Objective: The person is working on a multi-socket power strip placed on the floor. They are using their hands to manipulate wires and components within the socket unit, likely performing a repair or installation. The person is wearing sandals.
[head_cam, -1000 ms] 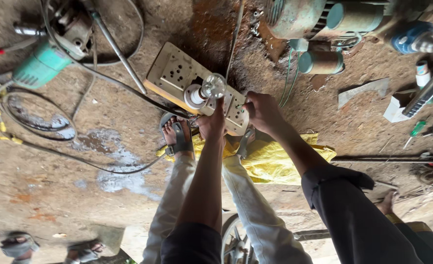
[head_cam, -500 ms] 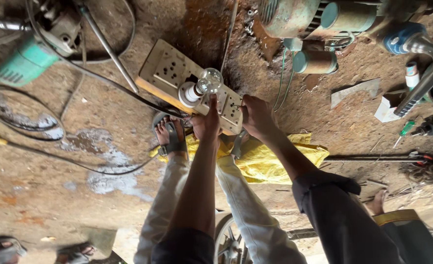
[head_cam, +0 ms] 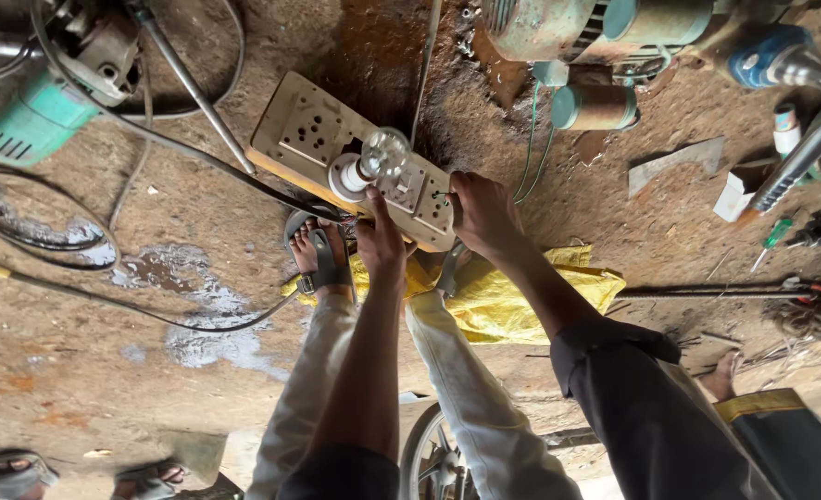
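Cream switchboard (head_cam: 336,148) lies flat on the dirt floor (head_cam: 105,370), just past the person's sandalled foot (head_cam: 318,255), probably so both hands reach it while crouching. Left hand (head_cam: 381,243) rests at its near edge below the bulb holder (head_cam: 369,165), seemingly steadying the board; grip looks loosely curled, on nothing clear. Right hand (head_cam: 484,215) pinches together at the board's right end, around a small switch or screw, too small to tell. Both forearms extend forward, wrists bent down. Yellow cloth (head_cam: 512,296) lies beneath.
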